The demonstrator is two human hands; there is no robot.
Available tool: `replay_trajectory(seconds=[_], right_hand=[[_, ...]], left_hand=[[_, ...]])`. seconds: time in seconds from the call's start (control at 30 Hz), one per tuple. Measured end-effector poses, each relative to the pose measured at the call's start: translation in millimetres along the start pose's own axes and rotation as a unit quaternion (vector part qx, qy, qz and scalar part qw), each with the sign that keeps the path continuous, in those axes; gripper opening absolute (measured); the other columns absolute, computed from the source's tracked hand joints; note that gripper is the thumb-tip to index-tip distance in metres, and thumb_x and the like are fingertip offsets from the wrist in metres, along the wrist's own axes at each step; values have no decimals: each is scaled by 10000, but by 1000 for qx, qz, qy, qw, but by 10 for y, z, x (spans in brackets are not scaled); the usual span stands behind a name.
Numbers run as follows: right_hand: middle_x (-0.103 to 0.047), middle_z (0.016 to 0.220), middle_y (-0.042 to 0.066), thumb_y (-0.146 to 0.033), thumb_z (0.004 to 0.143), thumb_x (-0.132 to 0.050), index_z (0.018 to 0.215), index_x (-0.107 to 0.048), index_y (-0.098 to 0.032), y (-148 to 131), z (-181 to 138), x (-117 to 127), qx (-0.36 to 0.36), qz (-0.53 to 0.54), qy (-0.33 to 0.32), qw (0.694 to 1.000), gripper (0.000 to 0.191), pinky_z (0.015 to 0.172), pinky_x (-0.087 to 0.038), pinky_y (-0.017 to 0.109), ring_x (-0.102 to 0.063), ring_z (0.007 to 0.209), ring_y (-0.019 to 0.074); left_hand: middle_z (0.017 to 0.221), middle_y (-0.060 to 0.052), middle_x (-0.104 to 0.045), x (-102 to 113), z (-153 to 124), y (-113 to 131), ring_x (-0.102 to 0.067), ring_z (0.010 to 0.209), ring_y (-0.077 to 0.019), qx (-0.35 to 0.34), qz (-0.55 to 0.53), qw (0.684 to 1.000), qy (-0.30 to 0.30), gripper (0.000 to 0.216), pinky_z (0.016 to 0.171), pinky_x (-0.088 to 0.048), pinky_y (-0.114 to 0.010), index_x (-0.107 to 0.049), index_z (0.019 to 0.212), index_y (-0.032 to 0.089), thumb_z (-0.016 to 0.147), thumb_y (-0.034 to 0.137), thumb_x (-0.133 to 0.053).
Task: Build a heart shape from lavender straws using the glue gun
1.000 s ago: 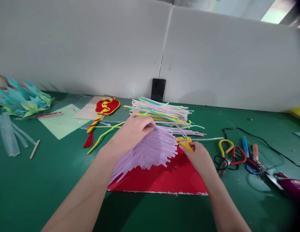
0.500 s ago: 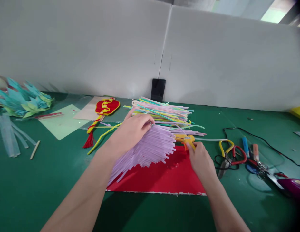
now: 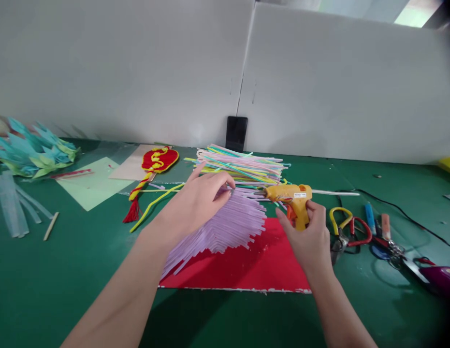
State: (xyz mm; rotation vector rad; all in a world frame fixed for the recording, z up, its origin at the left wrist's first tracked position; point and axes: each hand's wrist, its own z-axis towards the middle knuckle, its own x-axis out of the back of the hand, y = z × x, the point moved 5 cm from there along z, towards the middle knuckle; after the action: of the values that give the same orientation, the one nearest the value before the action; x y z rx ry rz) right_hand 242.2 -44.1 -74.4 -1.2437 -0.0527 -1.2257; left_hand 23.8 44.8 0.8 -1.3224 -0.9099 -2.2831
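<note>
My left hand (image 3: 197, 200) rests on a fan of lilac straws (image 3: 225, 224) glued in a leaf shape, fingers curled onto its upper edge. The fan lies over a red sheet (image 3: 254, 263) on the green table. My right hand (image 3: 310, 239) grips the handle of a yellow glue gun (image 3: 288, 195), held upright with its nozzle pointing left at the tip of the lilac fan. Behind both lies a pile of pastel straws (image 3: 242, 166).
Scissors with yellow and red handles (image 3: 346, 229), pens and a purple tool (image 3: 440, 278) lie at the right with a black cord (image 3: 402, 210). A red and yellow tassel ornament (image 3: 155, 164), pale green paper (image 3: 90, 183) and teal paper leaves (image 3: 32, 150) sit at the left. White boards wall the back.
My right hand has lifted the glue gun off the red sheet and turned it upright, nozzle toward the straws. My left hand stays on the lilac fan.
</note>
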Motion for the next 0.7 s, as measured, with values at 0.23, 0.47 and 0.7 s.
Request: replay_trajectory(seconds=[0.23, 0.47, 0.7], right_hand=[[-662, 943, 77, -512, 712, -621, 1052, -453, -228, -32, -35, -38, 18, -9, -8, 1000, 474, 591, -468, 316, -628, 686, 201], [-658, 941, 75, -513, 704, -633, 1068, -460, -223, 7, -31, -61, 23, -11, -8, 1000, 496, 589, -486, 320, -617, 644, 187], [-654, 983, 88, -499, 712, -629, 1094, -455, -222, 7, -43, -65, 27, -10, -11, 1000, 503, 592, -494, 329, -631, 677, 200]], left_hand=[[930, 25, -676, -3, -12, 43, -626, 856, -162, -4, -8, 1000, -18, 153, 1133, -134, -505, -527, 967, 247, 865, 170, -442], [892, 22, -668, -8, -44, 5, -621, 848, -170, 5, 17, 1000, -22, 150, 1133, -145, -503, -512, 998, 244, 865, 196, -463], [943, 28, -670, 14, -62, -2, -629, 893, -177, 1, -20, 999, -42, 151, 1143, -95, -491, -518, 1013, 269, 878, 208, -489]])
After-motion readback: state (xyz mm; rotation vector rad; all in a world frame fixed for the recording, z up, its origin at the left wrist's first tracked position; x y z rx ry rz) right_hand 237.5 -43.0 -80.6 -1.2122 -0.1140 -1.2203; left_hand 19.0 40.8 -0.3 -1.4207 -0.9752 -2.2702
